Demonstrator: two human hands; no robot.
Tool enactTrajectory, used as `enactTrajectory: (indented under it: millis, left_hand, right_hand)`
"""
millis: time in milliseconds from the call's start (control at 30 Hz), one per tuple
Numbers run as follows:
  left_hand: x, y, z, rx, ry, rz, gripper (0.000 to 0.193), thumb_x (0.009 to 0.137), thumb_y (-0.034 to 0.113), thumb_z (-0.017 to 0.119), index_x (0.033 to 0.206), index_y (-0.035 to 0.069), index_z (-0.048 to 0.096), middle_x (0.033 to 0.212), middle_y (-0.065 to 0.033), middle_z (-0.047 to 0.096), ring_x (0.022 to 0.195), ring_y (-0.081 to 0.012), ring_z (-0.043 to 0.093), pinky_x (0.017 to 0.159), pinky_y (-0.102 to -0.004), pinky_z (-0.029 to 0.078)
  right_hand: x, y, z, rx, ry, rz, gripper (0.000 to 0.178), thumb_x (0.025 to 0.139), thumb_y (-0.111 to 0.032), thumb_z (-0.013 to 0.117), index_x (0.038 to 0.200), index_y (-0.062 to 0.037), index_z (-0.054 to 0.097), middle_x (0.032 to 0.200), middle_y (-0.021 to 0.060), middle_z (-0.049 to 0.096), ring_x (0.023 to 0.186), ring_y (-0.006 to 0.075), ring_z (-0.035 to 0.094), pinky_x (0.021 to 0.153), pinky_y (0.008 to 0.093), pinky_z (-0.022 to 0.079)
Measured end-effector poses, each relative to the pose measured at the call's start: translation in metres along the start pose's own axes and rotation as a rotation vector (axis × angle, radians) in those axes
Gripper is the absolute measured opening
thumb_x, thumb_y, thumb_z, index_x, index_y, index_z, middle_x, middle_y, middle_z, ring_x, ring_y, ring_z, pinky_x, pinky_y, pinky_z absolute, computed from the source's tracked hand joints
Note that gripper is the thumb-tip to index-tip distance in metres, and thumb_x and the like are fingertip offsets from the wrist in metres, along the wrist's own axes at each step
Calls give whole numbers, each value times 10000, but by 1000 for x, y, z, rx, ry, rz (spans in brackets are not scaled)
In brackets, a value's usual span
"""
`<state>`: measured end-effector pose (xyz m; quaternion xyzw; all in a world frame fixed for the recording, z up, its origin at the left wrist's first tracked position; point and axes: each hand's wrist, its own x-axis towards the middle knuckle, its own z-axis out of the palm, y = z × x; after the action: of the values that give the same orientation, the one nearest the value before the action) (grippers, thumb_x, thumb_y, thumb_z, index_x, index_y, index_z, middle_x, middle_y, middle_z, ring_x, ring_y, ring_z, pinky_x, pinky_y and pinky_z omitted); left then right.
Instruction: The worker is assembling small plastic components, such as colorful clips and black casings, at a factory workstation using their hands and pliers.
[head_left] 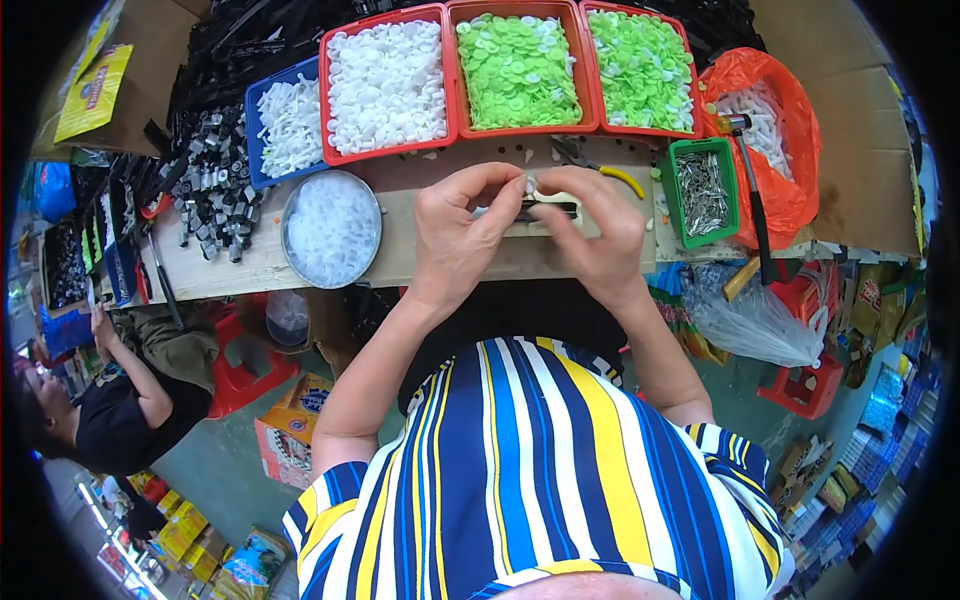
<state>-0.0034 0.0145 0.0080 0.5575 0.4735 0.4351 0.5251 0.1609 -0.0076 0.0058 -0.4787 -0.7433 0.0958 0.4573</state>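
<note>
Both hands – left hand (455, 235), right hand (595, 235) – pinch a small black part (545, 209) over the crowded wooden bench (420, 255); red trays (520, 70) of plastic caps behind, boxes litter the floor.

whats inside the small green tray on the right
The small green tray holds a heap of thin grey metal pins. The pile covers the tray's bottom, so anything beneath is hidden.

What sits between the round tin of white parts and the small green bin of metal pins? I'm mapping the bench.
In the head view, both hands, left hand and right hand, pinching a small black-and-white part.
</note>
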Motion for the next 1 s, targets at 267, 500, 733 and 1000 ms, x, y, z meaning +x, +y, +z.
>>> enactTrajectory:
  millis: [267,500,733,1000]
  left_hand:
    - [-10,-3,-3,147,-71,125,189,885,26,710,1061,-42,698,896,-42,704,819,-76,629,720,-215,513]
    - [-14,-14,-13,171,-169,185,276,792,42,772,1053,-15,704,974,-106,713,848,-173,663,756,-288,527]
    - [-17,-29,-20,530,-5,473,344,713,62,817,1032,2,702,1007,-123,683,925,-258,638,794,-354,520]
    - [-27,-45,-28,729,-77,613,378,698,51,795,1057,30,680,1040,-120,633,1018,-325,600,854,-417,501]
  right_hand:
    - [-7,9,-5,383,-117,330,133,828,17,698,957,40,672,906,139,687,815,245,674,715,317,521]
    - [-17,13,5,221,-154,124,108,817,-21,693,919,-31,662,888,90,670,797,265,654,686,352,470]
    - [-17,16,14,-13,-196,-15,155,792,-16,707,937,-41,660,961,90,676,858,262,658,731,354,464]
    - [-23,24,28,-114,-245,-51,123,810,-78,648,930,-50,648,1025,57,640,964,223,626,769,353,420]
